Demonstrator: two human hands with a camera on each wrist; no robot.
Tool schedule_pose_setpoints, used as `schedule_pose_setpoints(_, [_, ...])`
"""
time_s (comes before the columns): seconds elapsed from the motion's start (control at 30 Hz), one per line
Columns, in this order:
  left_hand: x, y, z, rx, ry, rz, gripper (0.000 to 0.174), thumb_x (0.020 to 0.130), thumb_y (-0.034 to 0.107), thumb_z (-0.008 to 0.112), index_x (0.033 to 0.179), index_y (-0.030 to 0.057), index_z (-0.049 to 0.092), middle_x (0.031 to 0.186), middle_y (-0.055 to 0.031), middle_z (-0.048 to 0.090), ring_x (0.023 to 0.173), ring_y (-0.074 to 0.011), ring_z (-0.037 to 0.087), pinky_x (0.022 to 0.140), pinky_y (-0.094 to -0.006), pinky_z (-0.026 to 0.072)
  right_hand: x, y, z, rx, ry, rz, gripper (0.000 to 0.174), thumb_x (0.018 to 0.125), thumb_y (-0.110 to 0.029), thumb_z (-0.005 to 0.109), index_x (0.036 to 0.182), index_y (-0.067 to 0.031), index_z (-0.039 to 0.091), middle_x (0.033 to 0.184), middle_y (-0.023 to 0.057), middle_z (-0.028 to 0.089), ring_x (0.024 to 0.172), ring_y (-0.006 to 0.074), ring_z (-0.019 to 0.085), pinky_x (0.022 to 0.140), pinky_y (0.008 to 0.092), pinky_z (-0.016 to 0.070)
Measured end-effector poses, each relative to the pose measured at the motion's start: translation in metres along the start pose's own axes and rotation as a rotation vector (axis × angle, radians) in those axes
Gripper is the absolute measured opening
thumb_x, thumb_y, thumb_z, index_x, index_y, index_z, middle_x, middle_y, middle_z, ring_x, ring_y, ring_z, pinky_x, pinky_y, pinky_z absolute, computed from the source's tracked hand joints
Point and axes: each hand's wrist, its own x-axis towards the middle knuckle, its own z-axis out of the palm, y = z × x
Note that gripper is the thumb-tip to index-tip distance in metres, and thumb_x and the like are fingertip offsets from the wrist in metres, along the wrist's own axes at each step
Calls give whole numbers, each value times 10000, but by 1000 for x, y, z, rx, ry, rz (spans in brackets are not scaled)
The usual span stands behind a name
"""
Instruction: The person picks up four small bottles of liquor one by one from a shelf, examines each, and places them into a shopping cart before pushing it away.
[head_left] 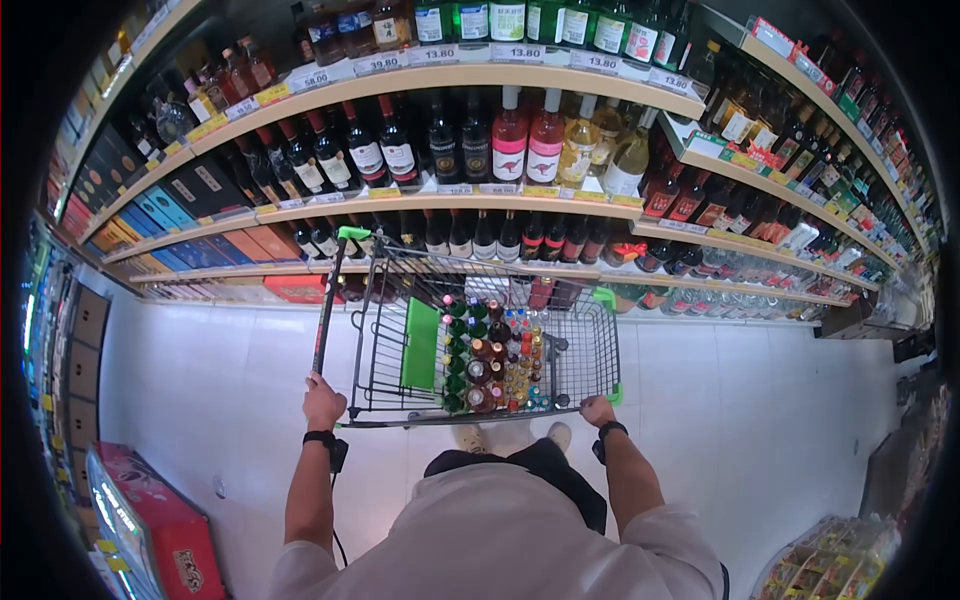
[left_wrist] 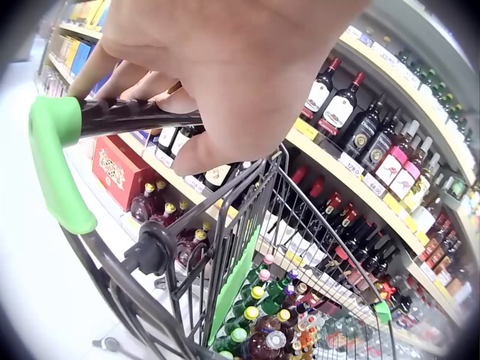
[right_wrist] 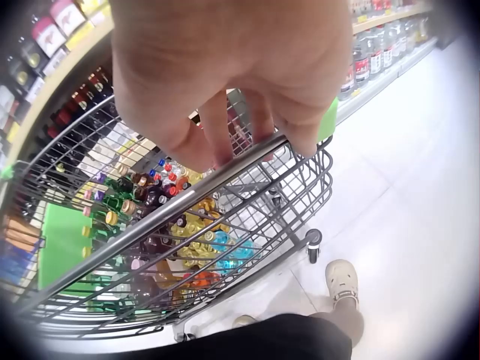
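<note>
A wire shopping cart (head_left: 590, 350) with green corner pieces stands sideways in front of the person. Near its end, the left hand (head_left: 322, 403) grips the dark push handle (head_left: 325, 310); in the left wrist view, the fingers go over the bar (left_wrist: 135, 116) beside a green end cap (left_wrist: 56, 150). On the cart's near side, toward the front corner, the right hand (head_left: 597, 410) holds the metal top rim (right_wrist: 180, 199), fingers hooked over it. Inside the basket stand rows of bottles (head_left: 480, 350): green ones beside a green panel (head_left: 420, 345), then brown, yellow and blue ones.
Behind the cart curve shelves (head_left: 430, 85) of wine and liquor bottles with price tags. A red display case (head_left: 165, 520) is at the lower left, packaged goods (head_left: 830, 565) at the lower right. Pale tiled floor (head_left: 740, 400) lies around the cart; the person's shoes (head_left: 560, 435) are close beside it.
</note>
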Motion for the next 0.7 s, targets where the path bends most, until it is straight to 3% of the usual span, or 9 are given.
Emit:
schedule_pose_setpoints(0.1, [2, 7, -1, -31, 20, -45, 843, 786, 171, 582, 1500, -55, 195, 1521, -275, 334, 1230, -446, 524, 1031, -464, 464, 16, 16, 7, 139, 35, 29, 266, 765, -186, 572, 903, -77, 771, 874, 153, 738, 884, 283, 705, 832, 354, 540])
schedule_pose_setpoints(0.17, [9, 0, 7, -46, 50, -35, 851, 781, 177, 587, 1505, -41, 198, 1526, -259, 336, 1262, -450, 499, 1048, -463, 455, 11, 2, -13, 137, -84, 73, 263, 783, -191, 584, 929, -87, 776, 904, 138, 745, 904, 266, 703, 848, 347, 538])
schedule_pose_setpoints(0.27, [10, 8, 3, -85, 67, -81, 861, 773, 186, 592, 1515, -15, 203, 1537, -236, 331, 1312, -452, 453, 1072, -474, 433, 16, 1, -23, 136, -132, 32, 331, 753, -202, 668, 1054, -102, 763, 1042, 133, 740, 1003, 274, 688, 924, 334, 519])
schedule_pose_setpoints(0.4, [-3, 13, 1, -61, 80, -100, 875, 764, 199, 600, 1526, 14, 210, 1559, -205, 309, 1357, -434, 408, 1082, -510, 411, 18, -2, -37, 143, -227, -17, 396, 749, -194, 689, 1128, -90, 737, 1126, 144, 719, 1083, 285, 665, 972, 342, 498])
schedule_pose_setpoints(0.5, [16, 0, 11, -202, 60, -95, 886, 763, 216, 613, 1535, 42, 215, 1574, -199, 283, 1407, -418, 342, 1119, -581, 322, 24, -1, -53, 103, -327, -93, 419, 755, -191, 696, 1158, -81, 724, 1157, 155, 708, 1122, 286, 648, 994, 344, 485])
schedule_pose_setpoints(0.57, [8, 10, 4, -108, 49, -176, 889, 764, 226, 622, 1538, 60, 219, 1570, -215, 278, 1416, -419, 321, 1134, -618, 249, 32, 2, -58, 84, -345, -118, 418, 759, -190, 696, 1158, -69, 720, 1162, 163, 705, 1136, 286, 640, 1007, 341, 475])
schedule_pose_setpoints(0.67, [-16, 53, -20, -86, 126, -215, 876, 769, 250, 641, 1534, 82, 249, 1549, -243, 289, 1415, -427, 303, 1143, -653, 161, 39, 5, -70, 75, -329, -157, 386, 766, -159, 695, 1133, -45, 726, 1089, 152, 725, 1005, 263, 688, 896, 343, 540])
schedule_pose_setpoints(0.7, [-21, 66, -22, -96, 162, -216, 869, 771, 259, 648, 1531, 89, 263, 1540, -253, 296, 1412, -431, 300, 1144, -661, 136, 43, 4, -77, 114, -356, -86, 363, 775, -153, 693, 1118, -41, 729, 1051, 141, 727, 942, 247, 693, 834, 336, 554])
